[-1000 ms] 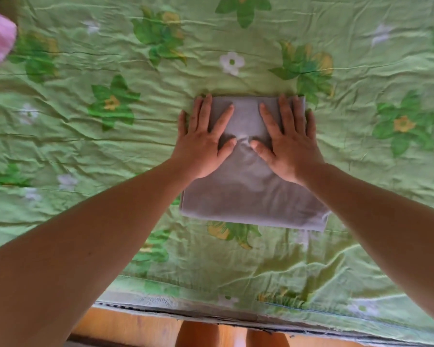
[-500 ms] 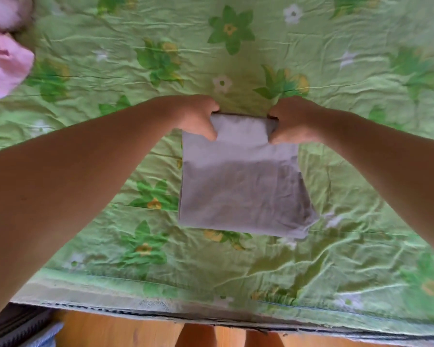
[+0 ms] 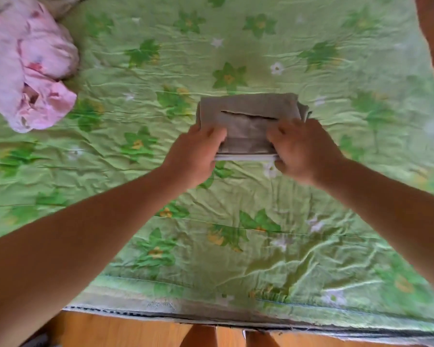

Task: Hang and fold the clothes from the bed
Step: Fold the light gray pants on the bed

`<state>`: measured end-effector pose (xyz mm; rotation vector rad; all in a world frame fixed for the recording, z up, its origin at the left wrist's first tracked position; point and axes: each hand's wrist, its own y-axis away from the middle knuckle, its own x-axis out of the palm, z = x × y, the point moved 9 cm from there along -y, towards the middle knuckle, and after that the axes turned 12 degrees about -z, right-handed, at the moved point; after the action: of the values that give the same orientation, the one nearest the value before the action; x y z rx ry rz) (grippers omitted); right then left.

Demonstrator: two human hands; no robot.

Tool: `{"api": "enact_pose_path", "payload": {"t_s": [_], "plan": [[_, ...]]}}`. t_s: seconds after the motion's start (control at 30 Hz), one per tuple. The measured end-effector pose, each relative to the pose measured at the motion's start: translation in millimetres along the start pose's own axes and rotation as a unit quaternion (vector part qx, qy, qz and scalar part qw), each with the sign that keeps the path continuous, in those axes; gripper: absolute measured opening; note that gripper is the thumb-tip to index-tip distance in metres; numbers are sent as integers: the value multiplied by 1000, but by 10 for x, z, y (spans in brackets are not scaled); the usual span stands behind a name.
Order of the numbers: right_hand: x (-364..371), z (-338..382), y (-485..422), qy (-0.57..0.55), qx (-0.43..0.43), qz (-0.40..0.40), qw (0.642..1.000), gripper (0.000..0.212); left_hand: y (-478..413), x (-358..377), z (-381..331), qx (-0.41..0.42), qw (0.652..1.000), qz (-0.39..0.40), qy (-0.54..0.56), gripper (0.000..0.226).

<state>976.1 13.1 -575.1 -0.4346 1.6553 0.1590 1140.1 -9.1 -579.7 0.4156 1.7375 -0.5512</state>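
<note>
Our left hand (image 3: 194, 156) and right hand (image 3: 302, 151) clasp the grey garment (image 3: 248, 121), folded compactly mid-bed (image 3: 261, 246); the pink clothes (image 3: 28, 68), seemingly unfolded, remain.

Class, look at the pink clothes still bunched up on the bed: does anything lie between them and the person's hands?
Nothing visible does. Only bare green sheet separates the left hand from the pink clothes. Both hands, the right hand included, hold the folded grey garment.

Grey garment (image 3: 248, 113), folded compact, lies on the bed (image 3: 236, 234).
</note>
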Motion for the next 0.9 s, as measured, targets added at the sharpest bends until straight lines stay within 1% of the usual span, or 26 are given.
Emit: {"api": "enact_pose_path", "payload": {"t_s": [0.03,0.1,0.13,0.17,0.2,0.27,0.3,0.33,0.37,0.43,0.53,0.6,0.7,0.77,0.83,0.9], "plan": [[237,164,231,-2,4,37,999,58,243,252,-50,-4,1000,28,-13,42],[707,444,702,-27,18,136,990,70,719,787,-84,-39,991,128,-4,53],[910,541,919,-44,28,183,982,72,914,988,-62,-64,983,170,6,58],[1064,586,1080,-62,46,211,974,70,1016,1097,-19,-87,981,170,18,59],[1126,595,1141,-90,64,198,974,64,1019,1116,30,-105,985,131,34,56],[1120,560,1050,-131,89,105,982,47,883,1073,89,-110,992,24,49,48],[1130,519,945,-140,98,57,984,40,773,1076,89,-100,994,-15,48,49],[1156,470,809,-149,112,28,982,40,652,1117,71,-87,994,-42,47,51],[1223,430,667,-156,127,24,979,45,527,1186,50,-73,995,-61,42,53],[1445,358,417,-139,161,45,976,58,322,1374,78,-61,994,-85,19,60],[1785,283,302,-107,198,51,973,73,219,1668,262,-90,992,-91,-18,69],[1997,282,350,-100,213,63,970,75,250,1881,337,-100,993,-62,-24,71],[2170,279,311,-119,216,137,959,78,199,1996,398,-111,993,-15,-23,72],[2105,226,292,-144,207,173,952,80,155,1915,396,-109,994,6,-19,74],[1963,125,253,-163,208,161,951,74,61,1736,427,-116,993,-14,-8,76],[1862,35,199,-150,209,130,958,68,-54,1619,508,-130,991,-40,7,76]]}}
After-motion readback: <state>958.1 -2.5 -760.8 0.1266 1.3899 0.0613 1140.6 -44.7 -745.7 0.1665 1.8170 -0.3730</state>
